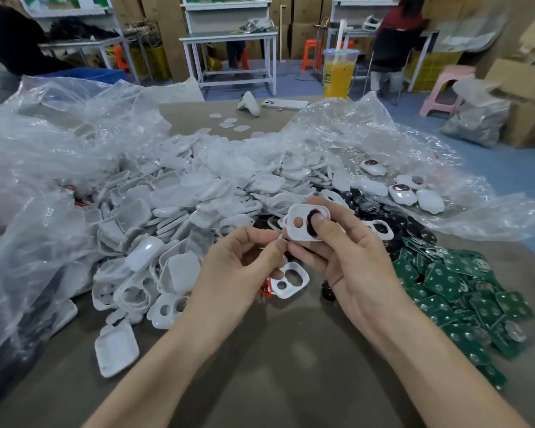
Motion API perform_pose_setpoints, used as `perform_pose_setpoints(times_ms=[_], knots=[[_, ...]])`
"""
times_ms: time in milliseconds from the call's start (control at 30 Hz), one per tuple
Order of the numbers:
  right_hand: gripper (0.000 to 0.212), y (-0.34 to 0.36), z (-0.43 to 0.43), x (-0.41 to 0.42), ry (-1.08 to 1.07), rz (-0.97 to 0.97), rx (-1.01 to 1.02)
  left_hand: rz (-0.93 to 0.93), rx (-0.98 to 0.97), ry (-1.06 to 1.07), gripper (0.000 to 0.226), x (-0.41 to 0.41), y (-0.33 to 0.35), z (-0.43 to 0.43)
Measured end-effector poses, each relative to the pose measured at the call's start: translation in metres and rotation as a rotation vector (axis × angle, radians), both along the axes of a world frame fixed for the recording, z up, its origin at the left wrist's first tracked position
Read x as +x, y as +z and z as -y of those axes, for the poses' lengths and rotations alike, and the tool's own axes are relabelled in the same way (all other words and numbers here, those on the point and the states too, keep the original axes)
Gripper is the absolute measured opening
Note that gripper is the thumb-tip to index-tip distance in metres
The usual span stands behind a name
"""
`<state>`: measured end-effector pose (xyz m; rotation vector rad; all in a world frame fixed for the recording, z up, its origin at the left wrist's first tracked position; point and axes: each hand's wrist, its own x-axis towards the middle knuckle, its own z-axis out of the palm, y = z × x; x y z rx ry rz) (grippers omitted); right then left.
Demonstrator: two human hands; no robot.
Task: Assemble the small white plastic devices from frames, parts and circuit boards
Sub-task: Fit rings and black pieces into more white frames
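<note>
My right hand [346, 261] grips a white plastic frame [303, 222] above the table, its thumb pressing a black round part [315, 222] into one opening. My left hand [247, 261] pinches a small white piece [281, 237] at the frame's left edge. Just below the hands, another white frame [291, 281] lies on the table with a red part [265, 288] beside it. Green circuit boards [464, 291] are heaped at the right. A big pile of white frames and covers [183, 211] spreads to the left and behind. Black round parts [393, 217] lie behind my right hand.
Several finished white devices [405, 193] rest on clear plastic bags [368, 140] at the back right. More crumpled bags [44, 156] cover the left. A cup of orange drink [338, 74] and a phone [284, 104] stand at the table's far edge. People work at benches behind.
</note>
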<state>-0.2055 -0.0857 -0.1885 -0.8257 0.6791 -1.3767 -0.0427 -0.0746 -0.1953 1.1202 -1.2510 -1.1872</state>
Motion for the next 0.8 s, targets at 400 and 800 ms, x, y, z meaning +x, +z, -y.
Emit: perform_pose_setpoints(times_ms=[400, 800], knots=[[0.021, -0.0008, -0.0024, 0.0018, -0.011, -0.025, 0.018, 0.033, -0.068, 0.064, 0.012, -0.0036, 0.0055, -0.0051], [0.011, -0.0075, -0.0014, 0.0036, -0.152, -0.099, 0.015, 0.017, -0.110, 0.103, 0.018, -0.0023, 0.0097, -0.0037]])
